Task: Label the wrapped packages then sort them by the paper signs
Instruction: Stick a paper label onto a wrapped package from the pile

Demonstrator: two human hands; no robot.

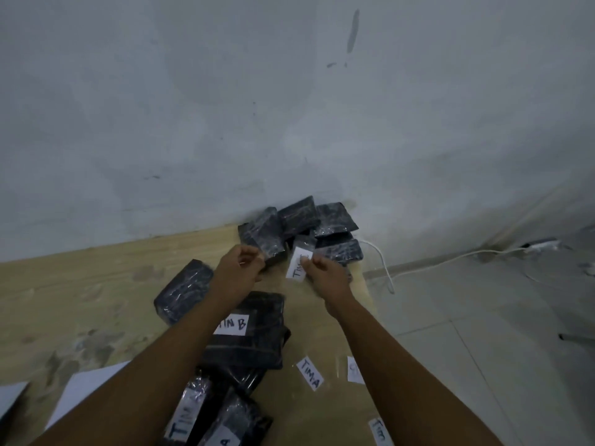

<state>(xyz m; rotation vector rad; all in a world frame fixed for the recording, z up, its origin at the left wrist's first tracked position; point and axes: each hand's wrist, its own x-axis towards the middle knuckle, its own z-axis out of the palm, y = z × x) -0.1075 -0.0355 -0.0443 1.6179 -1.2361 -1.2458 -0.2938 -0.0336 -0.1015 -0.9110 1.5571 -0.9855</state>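
Against a pale wall (225, 107), a wooden tabletop (80, 294) spreads beneath the 2 hands. Beyond the hands, a pile of black wrapped packages (299, 220) sits at the wall; nearer than the hands lies a package (262, 312) bearing a "TIM B" label (231, 325). The right hand (325, 272) pinches a white paper label (297, 263) just before the pile. The left hand (240, 267), near it but apart, has curled fingers; whether it holds anything cannot be told. 1 loose "TIM A" label (310, 373) lies beside the right forearm.
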